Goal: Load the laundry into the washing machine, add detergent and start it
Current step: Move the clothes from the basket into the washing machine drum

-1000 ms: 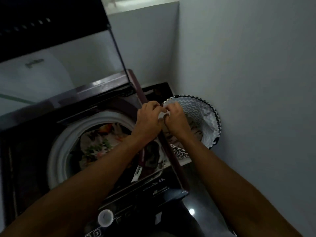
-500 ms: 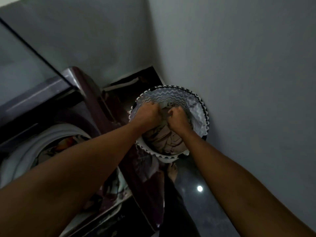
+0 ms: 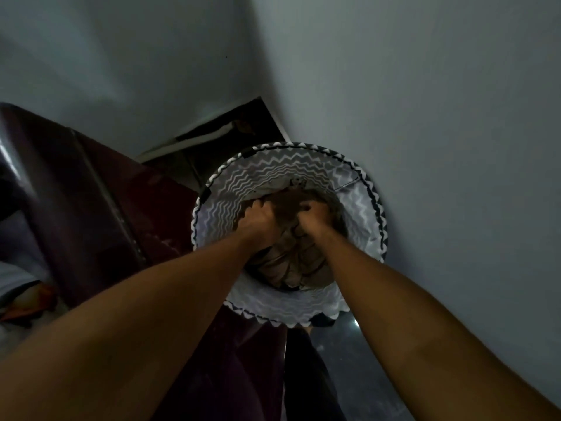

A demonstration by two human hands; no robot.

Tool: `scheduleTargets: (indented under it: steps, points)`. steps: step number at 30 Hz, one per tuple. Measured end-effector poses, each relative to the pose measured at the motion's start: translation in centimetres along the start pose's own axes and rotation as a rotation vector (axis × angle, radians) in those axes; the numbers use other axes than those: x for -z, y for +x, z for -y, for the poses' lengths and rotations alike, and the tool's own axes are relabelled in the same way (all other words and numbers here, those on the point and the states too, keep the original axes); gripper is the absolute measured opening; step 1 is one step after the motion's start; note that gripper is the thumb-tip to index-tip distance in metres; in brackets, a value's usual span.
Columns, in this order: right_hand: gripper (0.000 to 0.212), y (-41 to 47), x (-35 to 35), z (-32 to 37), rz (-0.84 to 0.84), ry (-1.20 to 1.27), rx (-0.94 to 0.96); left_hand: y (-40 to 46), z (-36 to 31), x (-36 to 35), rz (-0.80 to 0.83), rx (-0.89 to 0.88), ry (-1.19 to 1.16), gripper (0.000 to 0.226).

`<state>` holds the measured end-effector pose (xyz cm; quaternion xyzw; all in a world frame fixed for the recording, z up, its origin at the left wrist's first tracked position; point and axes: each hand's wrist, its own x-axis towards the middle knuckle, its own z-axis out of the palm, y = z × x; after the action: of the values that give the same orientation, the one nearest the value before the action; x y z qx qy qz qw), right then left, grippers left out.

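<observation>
Brown cloth (image 3: 283, 265) | in basket (image 3: 273, 311) | left hand (image 3: 259, 218), right hand (image 3: 312, 223) | fingers (image 3: 256, 205) curled into it, gripping

A round laundry basket (image 3: 291, 314) has a lining of thin grey and white zigzag lines that run in rings. Its rim carries a trim of black and white triangles, blackest along the right side. Inside is a crumpled cloth (image 3: 285, 268), dull brown all over with darker brown in the folds; the light is too dim to tell whether it has a print. To the left, the washing machine (image 3: 100, 214) is deep maroon, glossy, with faint pale streaks. The walls (image 3: 425, 117) are plain pale grey. The floor (image 3: 361, 369) is shiny black. At the far left edge is a small patch of orange fabric (image 3: 45, 296) beside white.
</observation>
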<state>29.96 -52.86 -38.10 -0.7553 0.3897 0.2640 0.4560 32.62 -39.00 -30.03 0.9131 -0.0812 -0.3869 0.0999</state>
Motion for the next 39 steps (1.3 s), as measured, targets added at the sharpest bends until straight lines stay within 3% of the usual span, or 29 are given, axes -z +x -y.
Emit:
scheduleTargets:
  steps: [3, 5, 8, 11, 15, 17, 20, 25, 30, 35, 39]
  points:
    - [0.034, 1.1, -0.9, 0.1, -0.034, 0.124, -0.061, 0.9, 0.3, -1.1, -0.005, 0.031, -0.026, 0.067]
    - [0.046, 1.6, -1.1, 0.2, -0.117, 0.24, -0.037, 0.9, 0.3, -1.7, 0.006, 0.026, -0.019, 0.079]
    - [0.059, 4.5, -2.5, -1.5, -0.168, 0.36, -0.057, 1.0, 0.3, -2.3, -0.015, 0.056, -0.057, 0.07]
    - [0.054, 3.4, -2.4, -0.6, -0.148, 0.325, -0.057, 0.4, -0.7, -1.5, -0.007, 0.068, -0.125, 0.091]
    - [0.033, -3.5, 0.0, 3.1, -0.114, 0.373, 0.015, -1.1, -1.3, -0.4, 0.008, 0.094, -0.172, 0.098]
    - [0.018, -6.0, 0.8, 4.1, -0.195, 0.285, 0.082, -2.1, -1.5, 0.2, -0.005, 0.088, -0.161, 0.097]
    - [0.025, -9.7, 1.8, 5.8, -0.324, 0.238, 0.193, -4.3, -1.5, 1.7, -0.016, 0.095, -0.219, 0.095]
    - [0.026, -15.1, 3.6, 8.1, -0.442, 0.039, 0.439, -8.1, -1.9, 4.2, -0.134, 0.016, -0.279, 0.1]
    - [0.041, -21.1, 6.3, 12.1, -0.451, 0.24, 0.47, -12.7, -2.4, 7.0, -0.296, -0.111, -0.391, 0.111]
    - [0.026, -26.9, 8.0, 16.0, -0.558, 0.322, 0.625, -17.3, -2.2, 8.7, -0.459, -0.147, -0.561, 0.126]
    - [0.022, -30.5, 8.8, 18.3, -0.564, 0.472, 0.685, -21.1, -2.4, 10.3, -0.549, -0.193, -0.774, 0.117]
